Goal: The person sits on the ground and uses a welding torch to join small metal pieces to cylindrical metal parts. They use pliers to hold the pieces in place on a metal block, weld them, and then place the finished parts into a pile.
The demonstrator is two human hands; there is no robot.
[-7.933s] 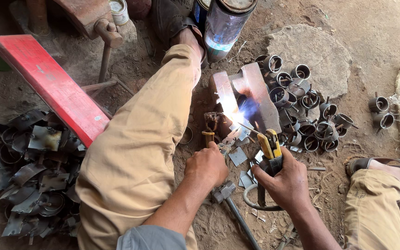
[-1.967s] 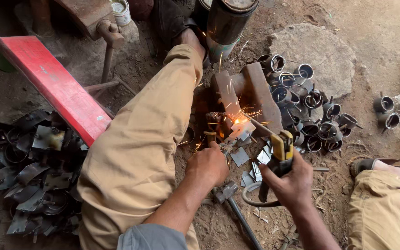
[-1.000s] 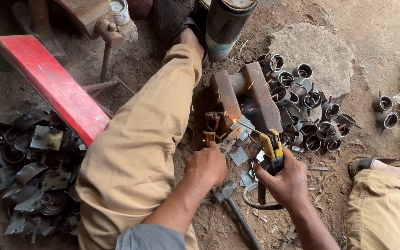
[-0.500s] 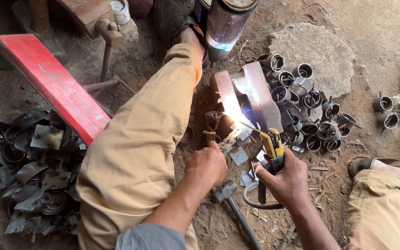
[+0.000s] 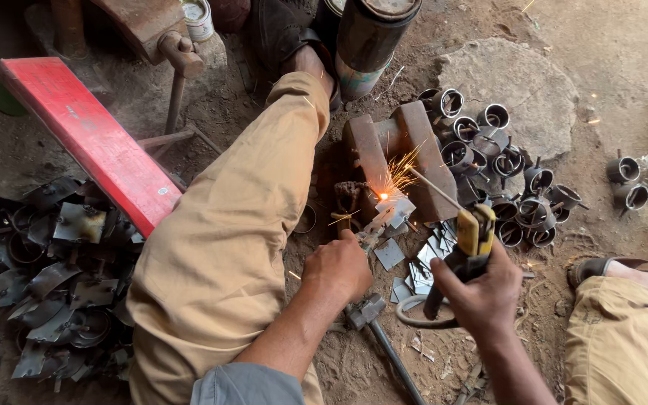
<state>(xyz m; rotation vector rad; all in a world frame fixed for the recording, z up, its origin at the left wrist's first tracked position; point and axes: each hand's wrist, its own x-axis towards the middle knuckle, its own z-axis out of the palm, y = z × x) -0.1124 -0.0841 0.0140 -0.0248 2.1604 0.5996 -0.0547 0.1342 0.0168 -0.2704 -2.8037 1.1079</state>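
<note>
Yellow-handled holder (image 5: 468,241) sits clamped in the right hand (image 5: 481,292), its rod (image 5: 433,186) slanting down to the sparks (image 5: 384,196) beside the block (image 5: 399,154) on the dirt floor. Left hand (image 5: 337,268) is fisted, seemingly around a small tool whose tip nears the sparks. Rings (image 5: 504,172) lie heaped just right

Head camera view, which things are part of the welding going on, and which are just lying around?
In use: electrode holder in right hand; small plate at the sparks; left hand steadying it.
Lying about: red beam, ring pile, hammer, scrap heap.
</note>
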